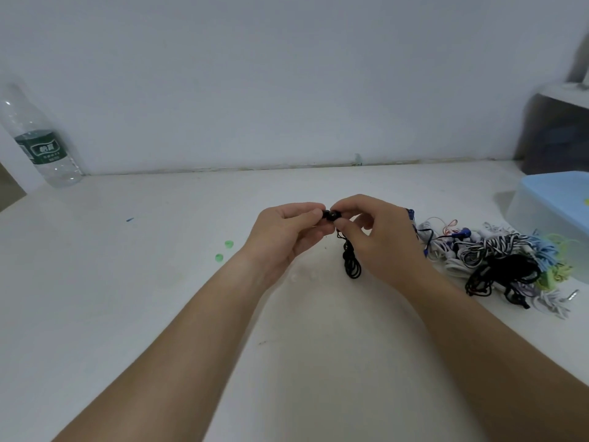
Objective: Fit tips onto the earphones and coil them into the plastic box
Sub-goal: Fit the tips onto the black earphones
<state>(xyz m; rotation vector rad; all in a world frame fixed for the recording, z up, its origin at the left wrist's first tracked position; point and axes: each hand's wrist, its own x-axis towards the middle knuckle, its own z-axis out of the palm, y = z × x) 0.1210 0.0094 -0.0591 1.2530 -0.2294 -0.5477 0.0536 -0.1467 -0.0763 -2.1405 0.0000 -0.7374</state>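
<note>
**Black earbud pinched between both hands, mid-fitting**

Black and small, the black earbud (330, 215) sits above the middle of the white table (127, 314), caught between two sets of fingertips. The left hand (287, 231) pinches it from nine o'clock with thumb and curled fingers. The right hand (379, 237) pinches it from three o'clock. Meeting it from opposite sides suits pushing a tip onto the bud, though the piece is too small to tell whether a tip is already seated.

Its cable (351, 263) hangs in loose black loops at six o'clock of the bud, under the right hand. Hanging there, it stays clear of the fingertips.

Two green tips (229, 244) lie on the table at about eight o'clock of the left hand, near enough to reach. The pile of earphones (497, 260), a tangle of white, black, striped and blue cords, lies at three to four o'clock of the right hand. The plastic box (548, 202), pale blue, stands just past it at two o'clock, handy for coiling the set in afterwards. A water bottle (41, 145) stands against the wall at ten o'clock, well apart.

The fitting step looks to be under way, and the coiling is not yet begun.
</note>
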